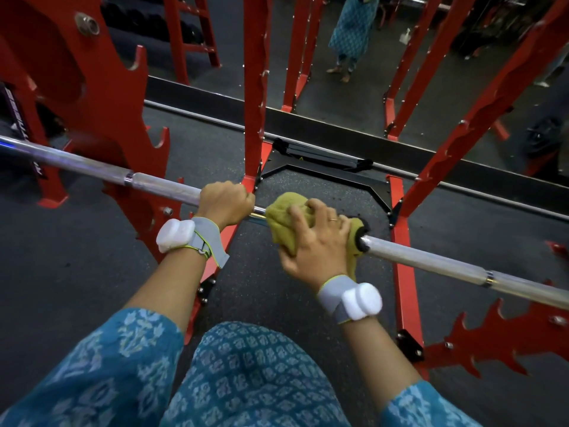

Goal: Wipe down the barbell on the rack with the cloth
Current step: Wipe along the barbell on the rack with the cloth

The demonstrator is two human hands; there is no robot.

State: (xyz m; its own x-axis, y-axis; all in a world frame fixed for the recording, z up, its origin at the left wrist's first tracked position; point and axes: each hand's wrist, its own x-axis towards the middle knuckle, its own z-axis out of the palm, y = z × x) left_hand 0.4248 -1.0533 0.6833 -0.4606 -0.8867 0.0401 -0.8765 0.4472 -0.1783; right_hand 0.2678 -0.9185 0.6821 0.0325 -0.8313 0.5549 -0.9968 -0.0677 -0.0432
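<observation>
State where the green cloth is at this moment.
In the head view, the green cloth is wrapped round the barbell near the frame's centre, gripped by the right hand, just right of the left hand holding the bare bar.

A dark speckled floor [92, 272] lies below. Behind, a wall mirror [369, 87] reflects a standing person [351, 29] in blue-patterned clothes.
</observation>
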